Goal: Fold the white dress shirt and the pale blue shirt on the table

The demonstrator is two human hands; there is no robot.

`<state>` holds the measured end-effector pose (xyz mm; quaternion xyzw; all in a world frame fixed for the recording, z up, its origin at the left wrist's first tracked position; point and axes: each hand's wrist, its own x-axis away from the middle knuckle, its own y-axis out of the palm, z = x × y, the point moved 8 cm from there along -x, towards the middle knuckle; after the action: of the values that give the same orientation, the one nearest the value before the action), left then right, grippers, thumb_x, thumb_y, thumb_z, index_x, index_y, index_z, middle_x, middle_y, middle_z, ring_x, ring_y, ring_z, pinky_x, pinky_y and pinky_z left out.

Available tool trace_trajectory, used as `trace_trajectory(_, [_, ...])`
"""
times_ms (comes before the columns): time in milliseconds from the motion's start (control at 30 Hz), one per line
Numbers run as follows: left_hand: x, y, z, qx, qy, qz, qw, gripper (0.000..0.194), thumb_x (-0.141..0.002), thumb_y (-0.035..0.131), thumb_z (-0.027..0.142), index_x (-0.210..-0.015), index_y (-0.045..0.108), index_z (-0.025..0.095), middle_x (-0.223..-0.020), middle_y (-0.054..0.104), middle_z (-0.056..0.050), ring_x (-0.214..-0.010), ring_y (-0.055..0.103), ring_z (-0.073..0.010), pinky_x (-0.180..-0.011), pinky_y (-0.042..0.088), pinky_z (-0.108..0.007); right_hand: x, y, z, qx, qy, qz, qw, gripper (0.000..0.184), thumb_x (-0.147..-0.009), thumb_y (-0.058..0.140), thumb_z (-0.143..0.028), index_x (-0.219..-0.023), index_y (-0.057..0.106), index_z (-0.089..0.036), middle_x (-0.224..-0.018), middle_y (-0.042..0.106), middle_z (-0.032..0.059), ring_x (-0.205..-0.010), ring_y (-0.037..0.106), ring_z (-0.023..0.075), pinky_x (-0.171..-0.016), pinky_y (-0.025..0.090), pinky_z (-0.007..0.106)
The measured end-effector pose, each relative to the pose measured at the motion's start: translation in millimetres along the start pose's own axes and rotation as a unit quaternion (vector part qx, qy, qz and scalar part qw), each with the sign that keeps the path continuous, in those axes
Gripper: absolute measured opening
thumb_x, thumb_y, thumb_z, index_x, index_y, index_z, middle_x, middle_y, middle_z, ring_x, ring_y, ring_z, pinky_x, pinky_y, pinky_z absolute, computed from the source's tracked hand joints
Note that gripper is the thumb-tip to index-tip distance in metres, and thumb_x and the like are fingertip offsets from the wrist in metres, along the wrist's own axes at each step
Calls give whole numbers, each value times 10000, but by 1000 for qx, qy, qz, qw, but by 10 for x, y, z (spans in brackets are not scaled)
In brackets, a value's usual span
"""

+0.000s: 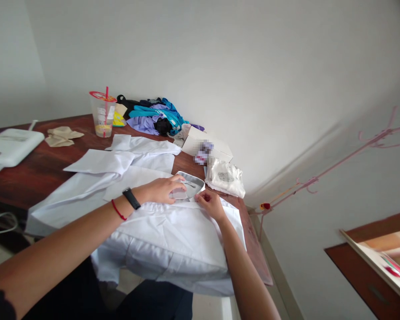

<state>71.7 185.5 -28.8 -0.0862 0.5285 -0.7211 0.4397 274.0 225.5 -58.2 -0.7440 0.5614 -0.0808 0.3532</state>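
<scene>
A white shirt [173, 240] lies folded on the near end of the dark wooden table [36, 164], with its collar [190, 184] at the far side. My left hand [163, 189], with a black band and a red string at the wrist, rests on the collar with fingers pressed down on it. My right hand [209, 204] pinches the shirt fabric just right of the collar. More white cloth [120, 166] lies spread out behind the shirt.
A plastic cup with a red lid and straw [103, 114] stands at the back, next to a pile of coloured clothes [153, 116]. A white box [206, 149] and a printed bag [225, 178] sit near the wall. A white device [10, 146] and beige cloth [62, 135] lie left.
</scene>
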Motion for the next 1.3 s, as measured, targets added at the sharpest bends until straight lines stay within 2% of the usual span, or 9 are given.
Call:
trace_trajectory(100, [0,-40,29,-28,9,28,999,495,-778,539,-19,-1151,734,242,-1508,484,-19,-937,670,-154,-771,493,-245,7,13,-19,8,-3,-17,1000,394,-842,715,-553,-749,676,-172,-669,645,9,-595,507,131,-566,391,251])
trace_trajectory(200, [5,-97,30,-31,5,64,997,387,-853,516,14,-1091,739,222,-1457,525,-18,-880,662,-137,-769,473,-252,25,24,-60,-1,-1,-34,999,391,-800,762,-543,-722,674,-170,-683,663,15,-605,523,133,-577,412,255])
trace_trajectory(400, [-18,-169,86,-14,11,97,995,229,-948,505,86,-1004,712,166,-1155,643,-37,-921,648,-151,-843,455,-251,62,73,-116,-24,5,-63,998,370,-794,770,-519,-704,669,-176,-687,664,11,-608,534,138,-584,416,263])
trace_trajectory(533, [-56,-194,107,12,30,98,995,175,-902,574,73,-963,709,166,-1096,661,-41,-983,648,-157,-874,459,-227,43,91,-53,-8,5,-58,998,341,-781,788,-501,-709,671,-188,-694,656,0,-620,523,139,-601,404,267])
trace_trajectory(667, [-73,-145,88,34,44,62,997,114,-857,692,118,-946,734,174,-1055,687,-32,-873,657,-145,-791,480,-213,24,100,-8,11,5,-56,998,310,-780,791,-476,-705,674,-198,-691,646,-9,-624,509,140,-602,386,271])
trace_trajectory(767, [-74,-99,80,40,52,35,997,222,-793,763,97,-995,751,189,-1022,706,-18,-839,651,-143,-762,484,-204,27,102,-18,23,6,-58,998,281,-788,781,-456,-714,681,-204,-696,653,-11,-628,509,143,-607,386,272])
trace_trajectory(1033, [-63,-65,61,0,19,47,999,537,-737,680,-41,-1218,684,197,-1200,660,-42,-841,633,-141,-695,459,-195,33,39,-35,46,7,-34,998,253,-788,785,-455,-762,715,-213,-766,716,3,-700,597,168,-674,436,281])
trace_trajectory(1167, [-46,-13,71,-32,12,54,998,527,-720,575,-82,-1134,704,218,-1141,638,-17,-909,637,-168,-733,454,-214,39,20,-29,21,21,-35,999,232,-792,776,-441,-777,744,-212,-807,755,28,-759,659,195,-734,488,298])
trace_trajectory(1300, [-42,35,75,-48,17,54,997,532,-716,539,-83,-1094,718,245,-1105,616,-3,-879,645,-163,-715,454,-226,48,37,-48,-12,33,-52,998,258,-818,742,-453,-798,743,-196,-819,756,44,-727,657,187,-675,485,281])
